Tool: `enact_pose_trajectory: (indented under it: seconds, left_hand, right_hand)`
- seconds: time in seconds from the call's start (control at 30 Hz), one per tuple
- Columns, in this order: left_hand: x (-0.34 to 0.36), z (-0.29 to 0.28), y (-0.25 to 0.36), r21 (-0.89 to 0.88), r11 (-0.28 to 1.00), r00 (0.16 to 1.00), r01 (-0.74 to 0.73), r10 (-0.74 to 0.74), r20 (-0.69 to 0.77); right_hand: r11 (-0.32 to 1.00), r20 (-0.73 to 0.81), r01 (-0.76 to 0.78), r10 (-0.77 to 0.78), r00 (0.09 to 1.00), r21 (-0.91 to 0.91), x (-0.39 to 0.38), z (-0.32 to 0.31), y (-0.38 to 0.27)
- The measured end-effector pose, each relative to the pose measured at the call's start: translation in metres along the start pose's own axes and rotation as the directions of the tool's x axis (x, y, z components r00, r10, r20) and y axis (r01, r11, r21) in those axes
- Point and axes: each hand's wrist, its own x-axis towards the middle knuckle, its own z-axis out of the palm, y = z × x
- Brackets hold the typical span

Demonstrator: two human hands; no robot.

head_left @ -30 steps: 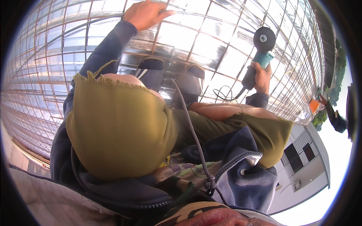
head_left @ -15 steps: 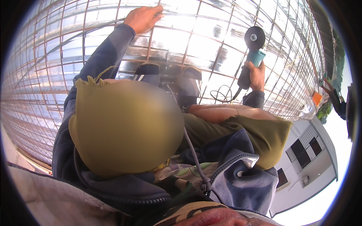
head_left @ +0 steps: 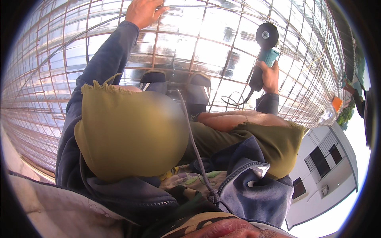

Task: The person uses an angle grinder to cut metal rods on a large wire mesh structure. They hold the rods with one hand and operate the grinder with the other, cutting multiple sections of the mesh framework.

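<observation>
My right hand (head_left: 270,77) is wrapped round an angle grinder (head_left: 268,58) with a teal head and dark body. Its dark disc (head_left: 267,35) points away from me and its power cord (head_left: 249,96) curls below. Up at the far left, my left hand (head_left: 143,13) is closed on a thin steel bar (head_left: 186,6) of the mesh, its thumb along the bar; the top edge of the picture crops part of the fingers. The disc is apart from the left hand.
Steel mesh (head_left: 191,51) spreads over shiny silvery sheeting, with my shoes (head_left: 154,77) on it. A loop of cord (head_left: 232,99) lies near my right knee. At the far right are another person's arm (head_left: 349,88), an orange thing (head_left: 337,104) and a grey-white building (head_left: 323,174).
My left hand has shifted a little up and left in the picture, still at the bar. The grinder in my right hand has moved slightly up and left.
</observation>
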Motion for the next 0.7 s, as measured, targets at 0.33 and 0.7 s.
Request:
enact_pose_trajectory:
  seconds: [0.33, 0.7]
  left_hand:
    - [0.021, 0.004, 0.006, 0.03, 0.991, 0.988, -0.133, 0.131, 0.078]
    - [0.037, 0.009, 0.006, -0.172, 0.939, 0.955, -0.297, 0.296, -0.028]
  right_hand:
    - [1.0, -0.015, 0.0, 0.0, 1.0, -0.002, 0.015, 0.008, -0.012]
    - [0.998, -0.058, -0.063, 0.064, 0.996, 0.031, -0.004, 0.002, -0.017]
